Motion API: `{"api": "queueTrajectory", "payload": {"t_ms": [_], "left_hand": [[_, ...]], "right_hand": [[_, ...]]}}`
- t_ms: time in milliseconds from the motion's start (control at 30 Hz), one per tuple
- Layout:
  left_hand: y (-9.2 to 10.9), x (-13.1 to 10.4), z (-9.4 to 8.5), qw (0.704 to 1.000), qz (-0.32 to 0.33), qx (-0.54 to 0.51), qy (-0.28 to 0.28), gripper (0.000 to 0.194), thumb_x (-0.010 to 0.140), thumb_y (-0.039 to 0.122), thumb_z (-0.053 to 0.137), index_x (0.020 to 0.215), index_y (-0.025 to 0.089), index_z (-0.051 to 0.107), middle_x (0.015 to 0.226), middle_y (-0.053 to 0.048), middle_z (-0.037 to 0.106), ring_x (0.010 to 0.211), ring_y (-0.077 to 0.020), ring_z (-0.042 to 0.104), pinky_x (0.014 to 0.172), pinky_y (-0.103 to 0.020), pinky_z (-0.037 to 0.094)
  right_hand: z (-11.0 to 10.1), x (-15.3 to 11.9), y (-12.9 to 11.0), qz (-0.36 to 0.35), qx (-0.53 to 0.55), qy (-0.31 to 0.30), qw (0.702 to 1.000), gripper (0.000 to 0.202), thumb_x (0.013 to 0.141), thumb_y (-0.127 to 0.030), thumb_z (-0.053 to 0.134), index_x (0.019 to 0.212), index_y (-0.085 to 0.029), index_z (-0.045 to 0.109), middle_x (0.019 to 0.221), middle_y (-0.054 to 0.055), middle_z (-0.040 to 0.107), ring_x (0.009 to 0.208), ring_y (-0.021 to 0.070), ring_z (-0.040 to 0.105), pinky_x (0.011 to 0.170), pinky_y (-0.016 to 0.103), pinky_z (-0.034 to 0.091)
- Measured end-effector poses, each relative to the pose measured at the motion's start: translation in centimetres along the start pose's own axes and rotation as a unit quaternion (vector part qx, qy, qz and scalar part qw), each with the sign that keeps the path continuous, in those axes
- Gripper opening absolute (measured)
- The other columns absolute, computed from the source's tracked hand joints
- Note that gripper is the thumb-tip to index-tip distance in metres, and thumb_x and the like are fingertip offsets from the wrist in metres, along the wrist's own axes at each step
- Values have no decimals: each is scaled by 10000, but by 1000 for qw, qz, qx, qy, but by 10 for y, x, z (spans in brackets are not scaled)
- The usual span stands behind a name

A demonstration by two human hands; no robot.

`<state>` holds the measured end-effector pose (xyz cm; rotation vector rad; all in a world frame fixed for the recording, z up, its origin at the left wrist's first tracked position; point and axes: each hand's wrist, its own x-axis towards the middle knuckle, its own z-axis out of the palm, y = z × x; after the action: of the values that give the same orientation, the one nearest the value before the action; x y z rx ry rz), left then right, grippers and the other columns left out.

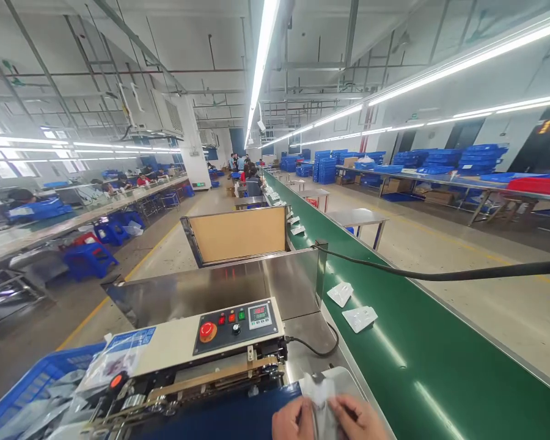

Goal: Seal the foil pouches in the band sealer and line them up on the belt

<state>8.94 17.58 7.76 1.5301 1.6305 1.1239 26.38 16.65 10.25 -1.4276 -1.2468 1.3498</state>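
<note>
Pinching a white bag (319, 397) from both sides, the two hands meet at the bottom of the frame, right of centre. The left hand (291, 421) and the right hand (358, 421) face each other across it, probably to keep its end spread and flat. They work at the near right end of the machine (236, 327), just beside its blue belt (238, 418), a spot that seems handy for lining the bag up with that belt.

Two flat bags (360, 318) lie on the green belt (421, 373), near its left edge; that placing appears to keep them within easy reach of the right hand. In the lower left, a blue basket (68, 357) holds greyish bags (50, 400) at the machine's other end, perhaps so that the bags gather in one place. The red button (207, 331) sits on top of the machine, facing up, likely for quick pressing.

As for the fingers, both sets are closed on the bag: the left ones grip its left side, the right ones its right side. Its upper end pokes out beyond the fingertips, while the lower part runs down between the hands toward the bottom edge.
</note>
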Motion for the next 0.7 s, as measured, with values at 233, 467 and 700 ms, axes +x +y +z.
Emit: {"api": "queueTrajectory", "payload": {"t_ms": [233,467,700], "left_hand": [[13,10,-3,978,-181,-106,-5,481,797,535,621,472,248,411,480,37,366,522,-132,343,539,-283,222],[1,29,-7,957,-250,-140,37,455,780,504,690,466,237,499,452,36,423,476,-127,369,490,-264,245],[-2,33,-39,941,-270,-181,93,440,736,534,741,488,207,583,457,23,479,484,-122,397,488,-253,270]], "right_hand": [[-8,11,-6,128,17,80,988,594,649,-795,728,643,-215,600,474,-22,509,431,95,374,450,247,261],[7,40,-21,181,63,47,980,367,705,-541,762,693,-196,638,492,-30,526,432,86,415,441,222,314],[39,67,-30,174,43,-2,984,331,762,-477,769,661,-195,629,483,-13,546,415,87,421,425,217,331]]}}
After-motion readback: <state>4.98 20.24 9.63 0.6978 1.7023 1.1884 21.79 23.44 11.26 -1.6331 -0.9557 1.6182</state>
